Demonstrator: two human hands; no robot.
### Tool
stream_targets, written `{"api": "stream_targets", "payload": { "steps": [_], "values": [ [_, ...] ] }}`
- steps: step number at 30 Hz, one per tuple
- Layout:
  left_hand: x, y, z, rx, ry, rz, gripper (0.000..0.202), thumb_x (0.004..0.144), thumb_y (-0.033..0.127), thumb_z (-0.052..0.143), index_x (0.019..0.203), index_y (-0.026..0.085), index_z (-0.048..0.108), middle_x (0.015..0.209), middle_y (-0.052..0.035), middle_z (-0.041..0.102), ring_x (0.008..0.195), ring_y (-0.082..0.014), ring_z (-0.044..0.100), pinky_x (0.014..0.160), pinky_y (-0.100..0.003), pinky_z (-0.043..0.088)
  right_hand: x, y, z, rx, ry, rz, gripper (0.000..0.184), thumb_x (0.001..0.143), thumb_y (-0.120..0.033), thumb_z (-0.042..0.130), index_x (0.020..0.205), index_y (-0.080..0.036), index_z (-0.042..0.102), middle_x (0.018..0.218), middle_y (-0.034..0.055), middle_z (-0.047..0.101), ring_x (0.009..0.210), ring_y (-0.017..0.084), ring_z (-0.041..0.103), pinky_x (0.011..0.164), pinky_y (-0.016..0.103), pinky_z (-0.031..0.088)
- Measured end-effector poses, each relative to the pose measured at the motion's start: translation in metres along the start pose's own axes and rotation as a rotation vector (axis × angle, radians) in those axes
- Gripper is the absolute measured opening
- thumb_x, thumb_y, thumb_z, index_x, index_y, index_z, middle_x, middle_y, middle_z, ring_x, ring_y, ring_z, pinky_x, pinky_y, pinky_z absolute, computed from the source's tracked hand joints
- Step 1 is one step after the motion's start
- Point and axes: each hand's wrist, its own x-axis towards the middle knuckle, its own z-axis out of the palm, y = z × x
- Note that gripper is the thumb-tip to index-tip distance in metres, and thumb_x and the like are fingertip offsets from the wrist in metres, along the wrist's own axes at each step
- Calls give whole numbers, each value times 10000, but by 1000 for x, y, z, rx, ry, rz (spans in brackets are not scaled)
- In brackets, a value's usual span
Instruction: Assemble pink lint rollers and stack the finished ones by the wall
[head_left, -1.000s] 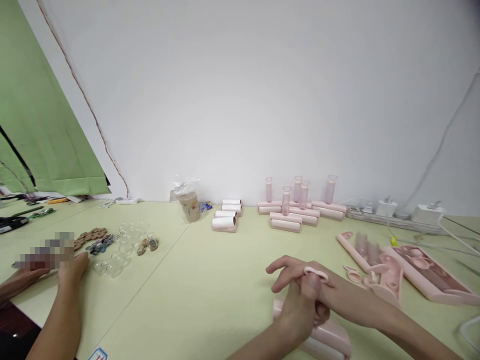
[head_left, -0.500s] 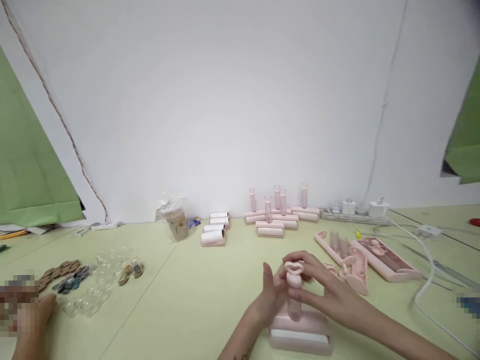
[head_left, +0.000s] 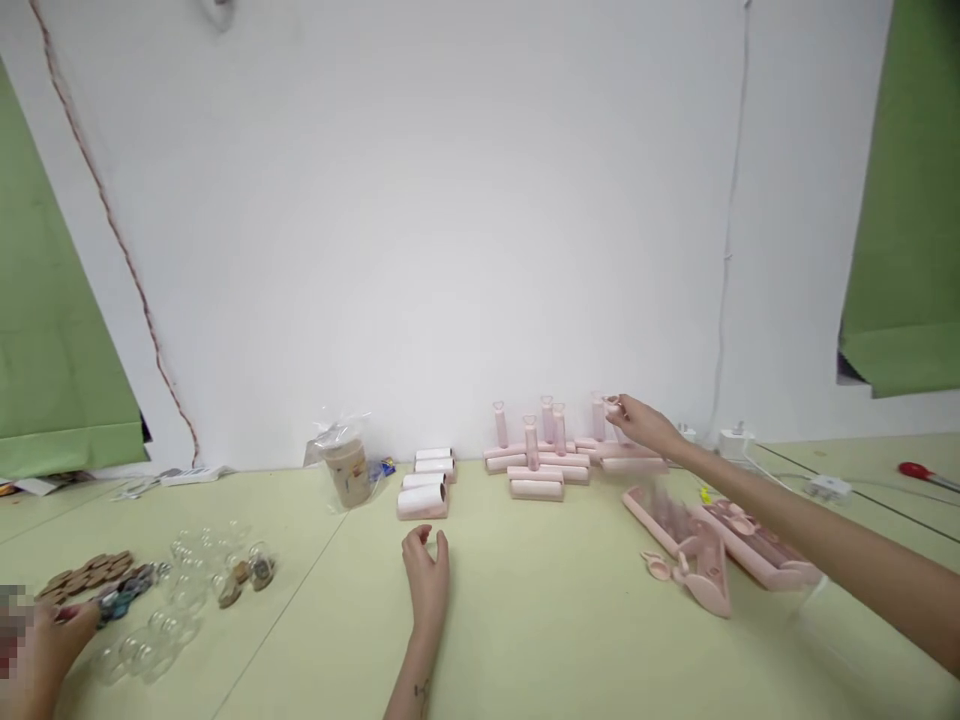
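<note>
My right hand (head_left: 637, 420) pinches the top of a pink lint roller (head_left: 634, 462) at the right end of a group of pink lint rollers (head_left: 536, 474). These stand near the wall with their handles upright. Above the table, my left hand (head_left: 426, 575) holds nothing, its thumb and fingers curved and apart. It is nearest to several white paper rolls (head_left: 421, 500) in pink holders. Loose pink lint roller parts (head_left: 701, 570) lie below my right forearm, some of them blurred.
At far left another person's hand (head_left: 64, 640) is beside dark stones (head_left: 124, 592), wooden discs (head_left: 86, 575) and clear glass globes (head_left: 169, 630). A bagged cup (head_left: 349, 475) stands by the wall. White chargers (head_left: 735, 442) and cables are at right, with a red-handled tool (head_left: 915, 470) beyond.
My right hand has carried the lint roller from the near table to the right end of the group. My left hand has let go and moved left. The view has shifted slightly.
</note>
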Motion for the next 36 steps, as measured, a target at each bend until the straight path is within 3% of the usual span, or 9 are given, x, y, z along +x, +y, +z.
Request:
{"api": "stream_targets", "payload": {
  "steps": [6, 12, 15, 18, 22, 25, 28, 32, 36],
  "values": [
    [0, -7, 6, 186, 18, -9, 231, 724, 278, 486, 915, 156, 440, 968, -105, 508, 974, -241, 495, 883, -398, 390, 9, 24, 29, 13, 64, 121, 243, 858, -284, 506, 1069, -166, 530, 1063, 55, 563, 874, 175, 574, 736, 366, 485],
    [15, -6, 20, 431, 172, -198, 748, 581, 385, 674, 1150, 100, 281, 1160, -218, 418, 1120, -346, 421, 907, -459, 351, -10, 23, 33, 134, 249, 82, 308, 849, -283, 500, 1128, -153, 470, 1118, 85, 508, 919, 203, 539, 772, 400, 446],
    [35, -4, 28, 510, 219, -254, 915, 503, 426, 722, 1196, 103, 219, 1246, -257, 341, 1195, -369, 338, 949, -460, 308, -45, 20, 27, 213, 285, -59, 252, 830, -246, 415, 1047, -153, 504, 1079, 127, 496, 879, 217, 540, 791, 371, 414],
    [53, 1, 33, 534, 201, -250, 992, 454, 391, 747, 1225, 105, 194, 1299, -269, 268, 1255, -393, 224, 998, -463, 235, -95, 18, 23, 289, 257, -238, 230, 780, -327, 397, 877, -202, 564, 962, 92, 542, 878, 227, 545, 805, 339, 416],
    [58, 6, 29, 495, 114, -216, 945, 514, 342, 703, 1242, 83, 159, 1243, -265, 336, 1232, -380, 282, 1005, -461, 225, -166, 20, 31, 399, 108, -351, 196, 758, -386, 480, 743, -243, 614, 910, 63, 584, 936, 241, 540, 796, 335, 427],
    [43, 12, 18, 429, -37, -149, 933, 549, 365, 676, 1250, 86, 127, 1237, -245, 362, 1186, -329, 368, 969, -413, 312, -203, 13, 43, 648, -88, -226, 187, 724, -407, 552, 712, -238, 631, 872, 62, 593, 906, 240, 554, 781, 318, 443],
    [15, 29, 3, 347, -292, -33, 951, 489, 396, 720, 1250, 119, 220, 1201, -166, 447, 1101, -260, 467, 899, -307, 405, -219, -5, 53, 1059, -362, 173, 267, 682, -436, 607, 853, -232, 631, 984, 66, 597, 936, 240, 557, 789, 316, 461],
    [-21, 80, -5, 290, -718, 129, 868, 494, 469, 705, 1232, 148, 379, 1247, -125, 427, 1106, -251, 464, 898, -288, 414, -217, -32, 66, 1568, -750, 667, 451, 692, -473, 610, 1057, -218, 539, 1042, 68, 603, 995, 215, 548, 840, 347, 439],
    [-40, 139, 8, 464, -1104, 474, 913, 418, 478, 718, 1228, 172, 428, 1229, -117, 435, 1109, -324, 426, 888, -419, 412, -215, -47, 81, 1759, -1135, 720, 536, 749, -625, 446, 950, -141, 559, 717, 55, 626, 684, 190, 594, 744, 371, 456]
  ]
}}
